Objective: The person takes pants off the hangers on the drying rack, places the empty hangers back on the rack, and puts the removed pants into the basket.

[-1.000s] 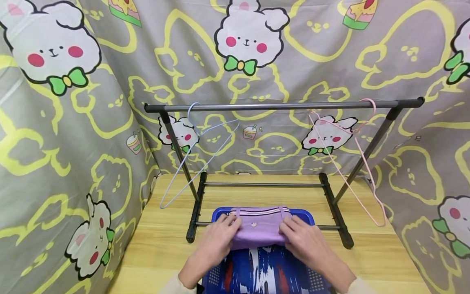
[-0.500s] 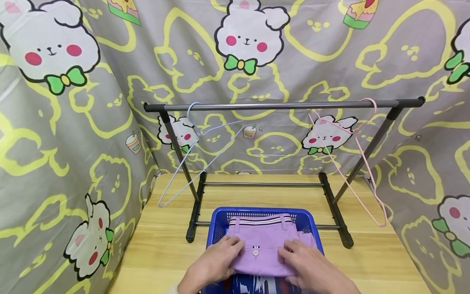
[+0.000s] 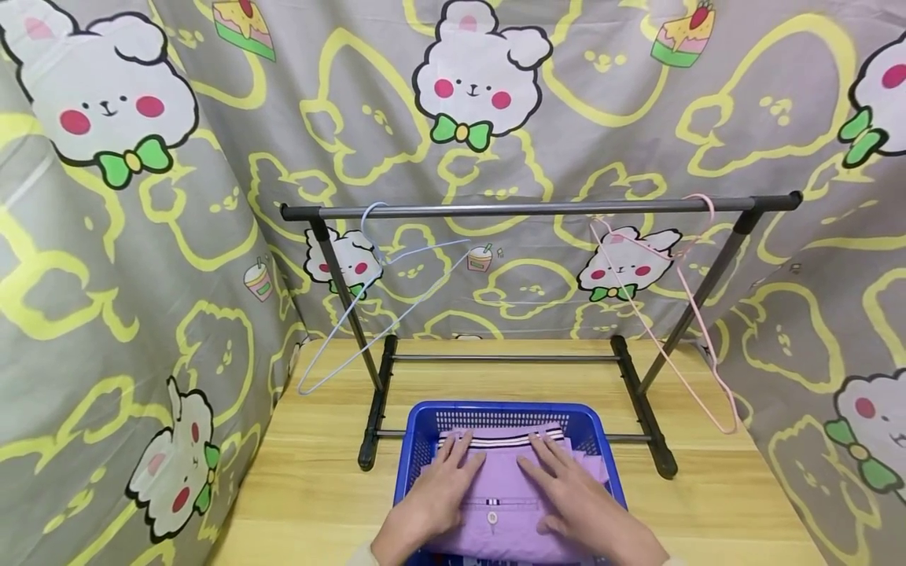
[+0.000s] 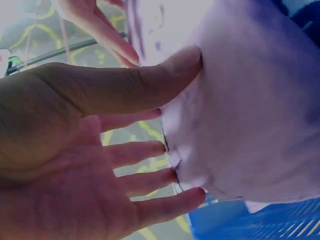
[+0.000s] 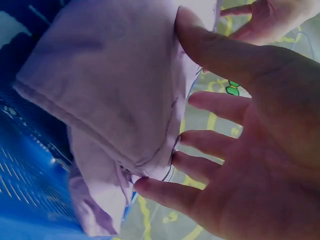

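Folded purple pants [image 3: 499, 475] with a striped waistband and a buttoned pocket lie in a blue plastic basket [image 3: 502, 406] at the lower middle of the head view. My left hand [image 3: 440, 494] rests on their left side, fingers extended toward the waistband. On the other side my right hand [image 3: 576, 497] lies with its fingers spread over the cloth. Both wrist views show straight fingertips touching the edge of the pants [image 4: 250, 115], without curling round it. A dark blue and white patterned cloth shows partly beneath the pants.
Behind the basket stands a dark metal clothes rack [image 3: 495, 210] on the wooden table [image 3: 304, 487]. A blue hanger [image 3: 347, 314] hangs at its left end, a pink hanger [image 3: 697, 314] at its right. A grey cartoon-print curtain [image 3: 396, 94] surrounds the table.
The purple pants, first gripped near the waistband, were lowered and laid flat in the basket. Both hands let go, and their fingers straightened and slid forward over the cloth.
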Available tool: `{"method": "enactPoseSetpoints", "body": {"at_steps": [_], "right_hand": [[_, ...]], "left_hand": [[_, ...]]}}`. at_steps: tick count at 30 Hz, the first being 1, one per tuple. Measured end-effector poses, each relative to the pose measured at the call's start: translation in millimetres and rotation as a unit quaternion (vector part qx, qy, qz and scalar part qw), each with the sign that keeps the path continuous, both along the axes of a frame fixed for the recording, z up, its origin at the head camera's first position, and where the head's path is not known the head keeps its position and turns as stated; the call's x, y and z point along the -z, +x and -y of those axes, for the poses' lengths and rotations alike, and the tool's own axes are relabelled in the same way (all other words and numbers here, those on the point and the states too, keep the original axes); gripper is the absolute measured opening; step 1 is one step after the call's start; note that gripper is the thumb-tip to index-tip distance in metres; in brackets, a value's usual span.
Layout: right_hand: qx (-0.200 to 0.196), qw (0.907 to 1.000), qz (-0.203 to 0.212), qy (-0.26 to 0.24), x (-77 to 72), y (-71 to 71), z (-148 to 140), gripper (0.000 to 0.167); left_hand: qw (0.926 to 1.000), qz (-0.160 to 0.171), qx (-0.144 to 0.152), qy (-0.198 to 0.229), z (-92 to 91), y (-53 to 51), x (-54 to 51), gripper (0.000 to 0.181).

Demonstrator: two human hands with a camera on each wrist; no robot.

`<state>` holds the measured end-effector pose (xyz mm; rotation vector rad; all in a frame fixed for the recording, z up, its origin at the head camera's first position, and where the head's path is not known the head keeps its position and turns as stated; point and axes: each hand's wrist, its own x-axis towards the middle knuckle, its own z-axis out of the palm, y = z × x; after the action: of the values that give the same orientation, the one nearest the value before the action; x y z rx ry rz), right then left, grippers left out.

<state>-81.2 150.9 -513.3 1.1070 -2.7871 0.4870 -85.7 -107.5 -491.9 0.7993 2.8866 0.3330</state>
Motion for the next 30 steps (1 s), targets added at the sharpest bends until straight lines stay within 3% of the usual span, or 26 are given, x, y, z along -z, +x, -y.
{"method": "enactPoseSetpoints", "body": {"at_steps": [7,15,23,30], "right_hand": [[0.020,0.9976,0.053,0.041,7.8,2.7,-1.2,0.098],[0.021,0.9956,0.074,0.054,14.2,7.0,-3.9,0.098],[0.018,0.9947,0.080,0.061,22.7,11.3,-3.9,0.098],[0.011,0.9952,0.092,0.034,20.7,10.4,-5.3,0.096]], "left_hand": [[0.9976,0.056,0.002,-0.040,-8.6,-2.5,11.2,0.108],[0.9945,0.060,0.017,-0.084,-13.1,-1.8,23.2,0.107],[0.9923,0.054,0.008,-0.111,-15.6,4.4,26.5,0.108],[0.9929,0.082,0.001,-0.086,-11.9,0.5,23.7,0.108]]}}
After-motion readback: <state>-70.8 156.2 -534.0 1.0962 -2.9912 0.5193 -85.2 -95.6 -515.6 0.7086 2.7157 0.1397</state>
